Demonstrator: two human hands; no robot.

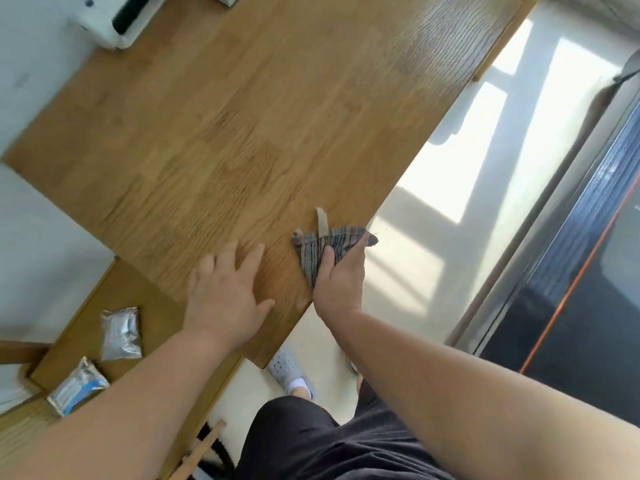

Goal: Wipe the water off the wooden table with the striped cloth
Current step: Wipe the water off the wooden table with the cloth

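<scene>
From the head camera, both bare forearms reach forward over the near corner of the wooden bench (225,133). The left hand (227,292) lies palm down on the bench top, fingers straight and spread wide, thumb splayed towards the other hand, holding nothing.

Just beside it, across a narrow strip of bare wood, the right hand (341,282) holds the striped cloth (325,247). The thumb lies over the top of the cloth and the fingers curl along its outer side, with the wrist over the bench edge.

The cloth is bunched into a rough triangle and sits on the bench under and ahead of this hand, right at the bench's edge. A pale loop sticks out of it on the side away from the hand.

Below and outward of the left forearm, two foil packets (121,334) lie on a lower wooden surface (145,296). Far ahead of the left hand, a white device (117,19) sits at the bench's far end.
</scene>
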